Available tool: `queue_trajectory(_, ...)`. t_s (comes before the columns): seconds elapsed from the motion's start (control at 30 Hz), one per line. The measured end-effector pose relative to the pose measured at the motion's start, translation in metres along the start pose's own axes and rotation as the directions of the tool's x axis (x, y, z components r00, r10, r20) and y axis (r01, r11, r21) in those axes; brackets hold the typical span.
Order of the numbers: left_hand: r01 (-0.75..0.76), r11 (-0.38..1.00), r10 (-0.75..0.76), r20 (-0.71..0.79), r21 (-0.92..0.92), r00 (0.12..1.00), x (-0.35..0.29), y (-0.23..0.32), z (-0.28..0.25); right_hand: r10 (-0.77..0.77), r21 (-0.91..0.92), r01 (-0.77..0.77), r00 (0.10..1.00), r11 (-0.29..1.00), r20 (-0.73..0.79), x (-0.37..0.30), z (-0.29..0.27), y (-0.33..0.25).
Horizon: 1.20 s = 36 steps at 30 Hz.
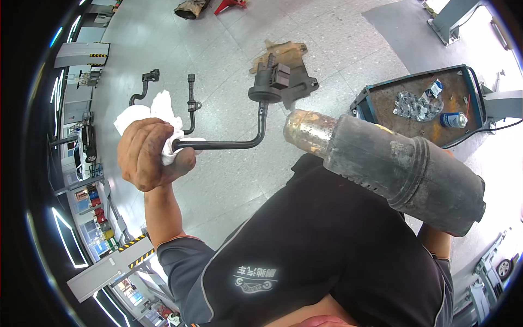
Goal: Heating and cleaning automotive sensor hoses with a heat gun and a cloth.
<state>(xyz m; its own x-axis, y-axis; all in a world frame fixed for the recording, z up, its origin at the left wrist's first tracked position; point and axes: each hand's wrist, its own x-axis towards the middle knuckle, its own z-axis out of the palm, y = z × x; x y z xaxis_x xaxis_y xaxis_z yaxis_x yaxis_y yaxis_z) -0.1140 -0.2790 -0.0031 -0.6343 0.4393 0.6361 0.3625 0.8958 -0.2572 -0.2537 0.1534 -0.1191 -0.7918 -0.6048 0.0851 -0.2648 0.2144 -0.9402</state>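
My left hand [146, 152] is closed around a wad of white cloth [161, 111] and a thin black plastic pipe [229, 145]. Running right from my fist, the pipe bends upward into a black valve with a connector block [271, 84]. Two further pipe branches [191, 103] with end fittings rise beyond the cloth. On the right, a worn black heat gun [392, 163] is held in the air, its discoloured metal nozzle [310, 132] pointing left toward the pipe, apart from it. My right forearm [434, 243] runs up under the gun; its body hides nearly all of that hand.
A blue-edged cart [376, 103] at the right carries crumpled clear plastic, a spray can [454, 120] and a small box. Flat brown and dark pieces [297, 73] lie on the tiled floor beyond the valve. Lift posts [448, 27] stand around.
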Motion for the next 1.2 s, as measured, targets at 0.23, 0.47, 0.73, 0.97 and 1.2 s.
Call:
queue_trajectory(0.23, 0.074, 0.996, -0.077, -0.064, -0.04, 0.995, -0.009, 0.008, 0.002, 0.008, -0.014, -0.007, 0.999, 1.0, 0.052, -0.03, -0.028, 0.023)
queue_trajectory(0.47, 0.094, 0.99, -0.107, -0.118, -0.109, 0.987, -0.012, 0.004, 0.009, 0.023, -0.056, -0.019, 0.996, 0.998, 0.083, -0.027, -0.033, 0.02)
queue_trajectory(0.73, 0.146, 0.984, -0.16, -0.154, -0.098, 0.975, -0.013, 0.009, 0.01, 0.033, -0.099, -0.019, 0.989, 0.995, 0.143, -0.024, -0.041, 0.025)
queue_trajectory(0.97, -0.042, 0.994, 0.035, 0.061, 0.101, 0.998, 0.005, 0.021, -0.004, 0.045, -0.158, -0.014, 0.98, 0.987, 0.192, -0.019, -0.045, 0.017)
queue_trajectory(1.2, -0.333, 0.942, 0.311, 0.262, 0.042, 0.913, 0.038, 0.039, 0.007, 0.087, -0.254, -0.005, 0.946, 0.967, 0.311, 0.029, 0.001, -0.025)
